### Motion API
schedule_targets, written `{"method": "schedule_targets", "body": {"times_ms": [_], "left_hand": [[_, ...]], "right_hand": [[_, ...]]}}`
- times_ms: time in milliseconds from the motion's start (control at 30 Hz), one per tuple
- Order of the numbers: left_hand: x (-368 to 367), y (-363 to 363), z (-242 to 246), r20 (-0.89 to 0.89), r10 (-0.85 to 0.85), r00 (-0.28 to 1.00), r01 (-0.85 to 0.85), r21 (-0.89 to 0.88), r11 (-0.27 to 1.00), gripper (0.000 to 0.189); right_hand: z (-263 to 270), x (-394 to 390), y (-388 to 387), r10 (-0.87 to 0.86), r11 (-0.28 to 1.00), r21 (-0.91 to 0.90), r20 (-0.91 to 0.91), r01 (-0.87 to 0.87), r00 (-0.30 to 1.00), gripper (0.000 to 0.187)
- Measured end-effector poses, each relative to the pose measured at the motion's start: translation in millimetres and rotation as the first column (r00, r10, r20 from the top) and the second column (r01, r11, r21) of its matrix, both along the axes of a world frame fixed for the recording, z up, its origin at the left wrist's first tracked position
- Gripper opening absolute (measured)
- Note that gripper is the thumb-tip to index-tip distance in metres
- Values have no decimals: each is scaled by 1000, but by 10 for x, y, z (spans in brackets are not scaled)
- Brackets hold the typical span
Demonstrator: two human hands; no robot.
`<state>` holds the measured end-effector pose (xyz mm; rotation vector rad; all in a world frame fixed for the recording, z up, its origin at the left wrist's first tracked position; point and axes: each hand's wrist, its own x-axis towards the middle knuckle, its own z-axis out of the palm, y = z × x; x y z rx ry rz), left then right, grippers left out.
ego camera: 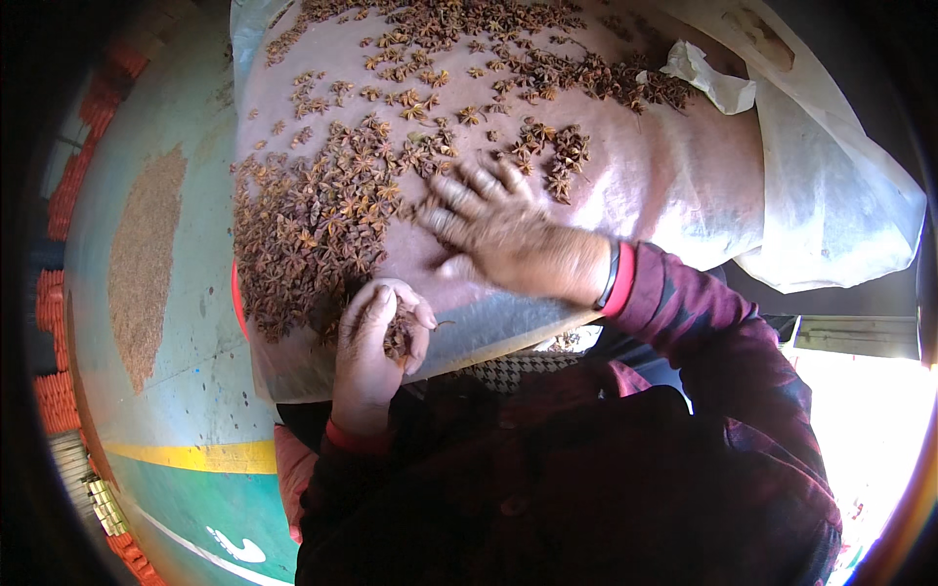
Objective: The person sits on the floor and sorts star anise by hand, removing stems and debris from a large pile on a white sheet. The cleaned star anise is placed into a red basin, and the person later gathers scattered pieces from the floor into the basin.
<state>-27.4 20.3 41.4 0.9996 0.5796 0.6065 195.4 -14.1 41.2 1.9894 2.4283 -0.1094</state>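
Observation:
My left hand (377, 340) curls around several pieces of dried star anise (399, 338) at the table's near edge. One thin stem sticks out past its fingers. Palm down and blurred by motion, my right hand (498, 227) lies spread over the plastic-covered table (432, 271). Its fingertips reach the edge of the loose star anise, and whether they touch any piece is hard to tell. A thick heap of star anise (322, 220) covers the left part of the table, beside both hands. A small cluster (560, 150) sits just beyond the right hand.
More star anise (469, 22) is strewn along the far side. A crumpled white scrap (711, 77) lies at the far right, near translucent plastic sheeting (835, 198) hanging over the edge. On the floor at left is a patch of brown grains (146, 264); red stacked bundles (55, 351) stand beyond.

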Motion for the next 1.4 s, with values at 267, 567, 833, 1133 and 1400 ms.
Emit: {"method": "schedule_targets", "body": {"times_ms": [267, 567, 833, 1133, 1400], "left_hand": [[-179, -45, -31, 35, 80, 996, -72, -185, 980, 23], [-163, -222, -43, 17, 107, 994, -104, -149, 983, 19], [273, -161, -24, 41, 143, 989, -132, -206, 970, 36], [260, -228, -121, -71, -97, 993, 85, -159, 984, 24], [277, -274, 94, -179, -44, 983, 15, -159, 987, 34]], "right_hand": [[254, 525, 468, 44, 907, 419, -206, 48, 977, 28], [68, 740, 961, 113, 958, 256, 83, -131, 990, 19], [133, 87, -87, 456, 811, 550, -381, -199, 804, 17], [192, 45, -518, 410, 907, 315, -520, -278, 749, 19], [294, -12, -430, 392, 917, 254, -722, -308, 570, 13]]}}
